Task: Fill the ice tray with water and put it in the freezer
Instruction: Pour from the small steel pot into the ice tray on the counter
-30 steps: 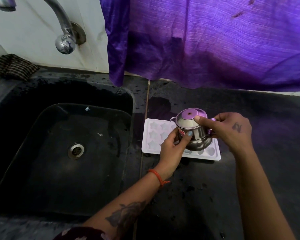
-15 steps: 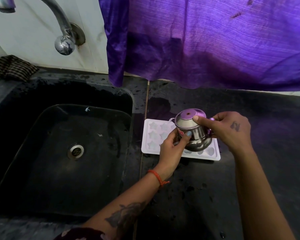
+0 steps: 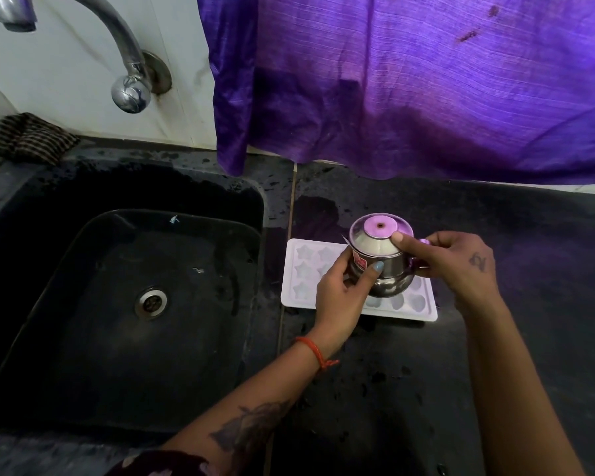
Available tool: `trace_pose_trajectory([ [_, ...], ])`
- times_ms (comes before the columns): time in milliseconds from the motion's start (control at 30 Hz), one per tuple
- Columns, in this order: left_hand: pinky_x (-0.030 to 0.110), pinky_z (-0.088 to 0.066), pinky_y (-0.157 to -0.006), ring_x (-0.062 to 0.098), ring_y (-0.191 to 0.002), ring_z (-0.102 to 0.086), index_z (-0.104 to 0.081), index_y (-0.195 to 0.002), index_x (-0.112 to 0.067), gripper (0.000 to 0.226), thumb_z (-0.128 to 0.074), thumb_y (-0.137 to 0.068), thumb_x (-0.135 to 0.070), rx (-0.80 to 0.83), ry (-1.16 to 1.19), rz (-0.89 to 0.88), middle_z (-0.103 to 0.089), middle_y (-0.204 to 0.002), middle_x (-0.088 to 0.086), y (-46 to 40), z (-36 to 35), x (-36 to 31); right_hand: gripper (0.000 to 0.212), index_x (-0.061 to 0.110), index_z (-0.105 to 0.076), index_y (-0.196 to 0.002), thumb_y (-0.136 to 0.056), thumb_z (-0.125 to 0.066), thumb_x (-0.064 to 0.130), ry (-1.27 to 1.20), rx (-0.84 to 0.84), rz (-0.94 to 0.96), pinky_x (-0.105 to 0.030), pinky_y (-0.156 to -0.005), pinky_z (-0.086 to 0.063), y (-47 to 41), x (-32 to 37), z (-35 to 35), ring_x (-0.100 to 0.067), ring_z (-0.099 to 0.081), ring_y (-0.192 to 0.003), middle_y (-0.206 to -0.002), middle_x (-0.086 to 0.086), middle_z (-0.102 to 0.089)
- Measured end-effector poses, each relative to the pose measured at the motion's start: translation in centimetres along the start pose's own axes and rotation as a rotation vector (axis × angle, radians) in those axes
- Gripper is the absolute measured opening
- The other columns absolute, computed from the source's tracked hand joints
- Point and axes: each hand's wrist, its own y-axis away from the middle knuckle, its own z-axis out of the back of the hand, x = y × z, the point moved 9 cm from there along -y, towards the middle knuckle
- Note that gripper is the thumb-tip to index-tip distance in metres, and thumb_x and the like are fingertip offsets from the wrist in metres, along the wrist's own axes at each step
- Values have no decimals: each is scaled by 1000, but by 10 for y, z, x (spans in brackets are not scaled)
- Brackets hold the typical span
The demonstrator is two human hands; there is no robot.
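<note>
Item one: ice tray (image 3: 298, 297), white, with star-shaped and rounded cells, flat on the dark counter (image 3: 495, 355); I take it as my landmark. Whether the cells hold water I cannot tell.

Item two: steel kettle (image 3: 382, 262), small, lidded, held over the tray's middle, its spout toward the tray's left part.

Item three: my left hand (image 3: 340, 300), at the tray's near edge, fingers and thumb curled round the kettle's body.

Item four: my right hand (image 3: 457, 262), over the tray's right end, closed on the kettle's handle, forefinger pressing the lid.

Item five: sink (image 3: 83, 338), black, left of the tray.

Item six: tap (image 3: 131, 84), on the wall beyond the sink.

Item seven: purple cloth (image 3: 409, 87), hanging behind the tray.
</note>
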Motion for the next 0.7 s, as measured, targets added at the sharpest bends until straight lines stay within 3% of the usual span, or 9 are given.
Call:
trace_pose_trajectory([
  [67, 2, -43, -77, -18, -89, -57, -54, -119, -32, 31, -63, -89, -28, 11, -3, 6, -61, -100, -24, 0, -2, 0, 55, 13, -68, -64, -53, -73, 67, 4, -14, -4, -50, -80, -57, 0, -1, 4, -20, -71, -72, -65, -4, -71],
  [333, -1, -42, -75, 0, -103, -59, -55, -128, -20, 41, -59, -90, -36, 73, 12, 73, -65, -117, -5, 0, -19, 7, 59, 15, -67, -60, -51, -69, 73, 85, -39, -19, -50, -75, -58, 0, -4, 16, -20, -70, -69, -60, -2, -70],
  [567, 9, -45, -82, 6, -107, -60, -57, -124, -23, 36, -57, -91, -38, 105, 10, 110, -66, -116, -4, 0, -23, 11, 50, 14, -67, -59, -63, -72, 64, 168, -52, -3, -49, -77, -57, 0, 1, 18, -21, -69, -67, -58, -3, -69],
  [700, 24, -47, -95, 10, -110, -61, -59, -121, -23, 35, -57, -90, -40, 105, 9, 119, -68, -116, -2, 0, -25, 13, 50, 14, -67, -60, -65, -72, 63, 203, -59, -7, -49, -78, -57, 0, 2, 20, -22, -69, -68, -60, -4, -69],
])
